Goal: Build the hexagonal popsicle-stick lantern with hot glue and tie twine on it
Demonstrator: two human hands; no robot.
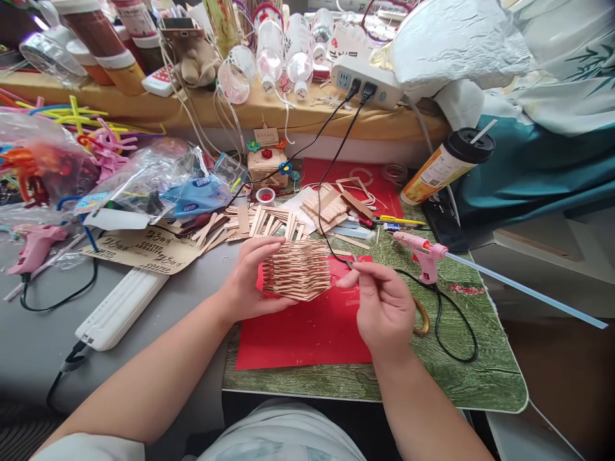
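Note:
A small box-like stack of glued wooden craft sticks (296, 270) is held up by my left hand (250, 278), fingers along its far side and thumb beneath. Its layered stick ends face me. My right hand (384, 307) is just right of the stack, thumb and forefinger pinched together. A thin greyish tip shows at those fingers, too small to name. Behind my right wrist, a gold-coloured loop handle (423, 319) peeks out; whether it joins that tip is hidden. Beneath both hands lies a red sheet (302, 339) on the green board.
A pink glue gun (425, 255) with a long glue stick lies to the right, its cord looping on the board. Loose craft sticks (269, 221) are piled behind. A lidded drink cup (449, 163) leans at back right; a white power strip (122, 310) lies left.

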